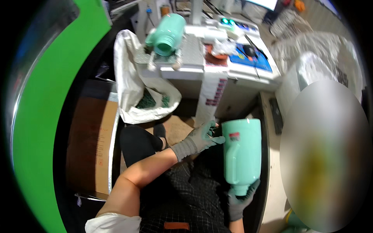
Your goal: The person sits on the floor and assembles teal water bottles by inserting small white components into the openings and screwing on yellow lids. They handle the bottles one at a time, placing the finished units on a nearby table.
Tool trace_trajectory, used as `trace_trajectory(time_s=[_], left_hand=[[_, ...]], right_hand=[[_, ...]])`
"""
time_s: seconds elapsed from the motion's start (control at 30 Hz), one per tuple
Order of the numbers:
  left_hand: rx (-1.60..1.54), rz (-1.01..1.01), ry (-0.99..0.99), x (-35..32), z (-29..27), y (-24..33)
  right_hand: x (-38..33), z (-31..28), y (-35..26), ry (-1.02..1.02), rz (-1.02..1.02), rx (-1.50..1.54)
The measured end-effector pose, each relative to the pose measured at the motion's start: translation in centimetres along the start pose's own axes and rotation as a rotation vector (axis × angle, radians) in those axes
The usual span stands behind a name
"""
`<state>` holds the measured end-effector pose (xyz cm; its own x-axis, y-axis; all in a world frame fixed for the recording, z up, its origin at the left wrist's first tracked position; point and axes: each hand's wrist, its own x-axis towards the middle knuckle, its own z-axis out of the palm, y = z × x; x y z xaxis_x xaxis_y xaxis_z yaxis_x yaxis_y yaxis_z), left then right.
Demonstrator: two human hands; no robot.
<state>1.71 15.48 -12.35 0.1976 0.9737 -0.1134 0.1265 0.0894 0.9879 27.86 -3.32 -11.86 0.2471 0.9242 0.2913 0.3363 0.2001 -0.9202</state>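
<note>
A mint-green plastic jug (248,153) with a side handle is tilted neck-down in front of me on the right. My right hand (237,204), in a grey glove, grips it around the neck at its lower end. A small red label (234,136) shows on the jug's wall above the handle. My left hand (201,139), also gloved, is close to the jug's left side, thumb and fingers apart, with nothing visible in it. Just above that hand hangs a white strip (213,91) bearing a row of red labels.
Another mint-green jug (171,33) lies on a metal plate (191,50) ahead. A white sack (130,77) with green scraps hangs below. A cardboard box (103,147) stands left, beside a green panel (42,97). Clear plastic bags (318,50) are at right.
</note>
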Motion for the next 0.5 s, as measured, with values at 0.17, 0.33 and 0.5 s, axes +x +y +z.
trace_trajectory(time_s=[0.17, 0.33, 0.5], left_hand=[[1.084, 0.559, 0.732, 0.9, -14.2, 7.1], [1.762, 0.743, 0.872, 8.6, -24.4, 12.6], [1.917, 0.774, 0.709, 11.3, -30.2, 11.5]], right_hand=[[5.4, -1.3, -1.4, 0.069, 0.052, 0.049], [11.5, 1.3, -2.6, 0.112, -0.052, 0.278], [18.2, 7.0, -7.3, 0.01, -0.194, 0.407]])
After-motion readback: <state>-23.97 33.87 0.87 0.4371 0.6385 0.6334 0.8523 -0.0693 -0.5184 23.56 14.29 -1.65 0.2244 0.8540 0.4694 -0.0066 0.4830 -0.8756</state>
